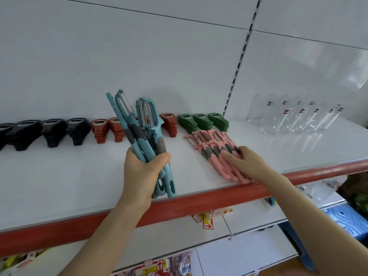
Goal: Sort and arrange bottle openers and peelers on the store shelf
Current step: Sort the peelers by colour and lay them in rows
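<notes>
The white shelf [75, 176] with its red front rail [179, 204] fills most of my view. Along the back wall the bottle openers stand in 3 colour groups: black openers [49, 130] at the left, red-brown openers [103, 130] in the middle, partly hidden, and green openers [203, 121] at the right. Further right, well apart, are clear glasses [294, 116].

The blue peelers [139, 126] are a bundle in the left hand [143, 170], held above the front of the shelf. They are nearly upright, blades up and leaning a little to the left, with grey grip patches on the blue handles. The left fingers [162, 156] are curled tight round the handles.

The pink peelers [215, 150] lie flat, side by side, near the green openers. Their long axis runs from the rail back and to the left, blades toward the wall. The right hand [243, 162] rests on them, its fingers [229, 156] straight and pressing on the handles.

I judge the blue bundle belongs on the bare shelf between the 2 hands. The left hand is nearer, and the bundle must be tipped down to the same slant.
</notes>
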Demonstrator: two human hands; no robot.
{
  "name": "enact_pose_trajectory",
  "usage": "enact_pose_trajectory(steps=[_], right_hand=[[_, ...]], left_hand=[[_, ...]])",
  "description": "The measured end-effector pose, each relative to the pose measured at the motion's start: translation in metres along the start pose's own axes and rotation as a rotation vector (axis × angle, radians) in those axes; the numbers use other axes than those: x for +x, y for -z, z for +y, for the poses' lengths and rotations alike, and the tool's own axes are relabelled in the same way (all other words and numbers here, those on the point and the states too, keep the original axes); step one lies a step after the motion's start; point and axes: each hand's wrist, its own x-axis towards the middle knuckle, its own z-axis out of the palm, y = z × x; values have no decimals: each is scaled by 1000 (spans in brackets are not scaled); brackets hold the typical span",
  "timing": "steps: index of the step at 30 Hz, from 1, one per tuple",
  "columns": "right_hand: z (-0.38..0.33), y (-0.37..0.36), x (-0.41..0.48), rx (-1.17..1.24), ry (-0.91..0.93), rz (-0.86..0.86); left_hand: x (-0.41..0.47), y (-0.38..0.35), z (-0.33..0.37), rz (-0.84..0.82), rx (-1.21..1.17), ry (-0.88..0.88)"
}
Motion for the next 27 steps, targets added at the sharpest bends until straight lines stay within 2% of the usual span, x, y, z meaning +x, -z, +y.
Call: enact_pose_trajectory(steps=[4, 8, 13, 21, 27], right_hand=[[-14, 10, -11, 55, 24, -10], [-9, 17, -30, 53, 200, 132], [2, -1, -38, -79, 363, 88], [9, -3, -20, -118, 376, 121], [16, 9, -24, 162, 355, 180]], left_hand=[[2, 9, 4, 15, 12, -20], [6, 11, 6, 14, -2, -35], [6, 6, 2, 4, -19, -23], [6, 5, 2, -8, -18, -27], [8, 8, -2, -1, -24, -14]])
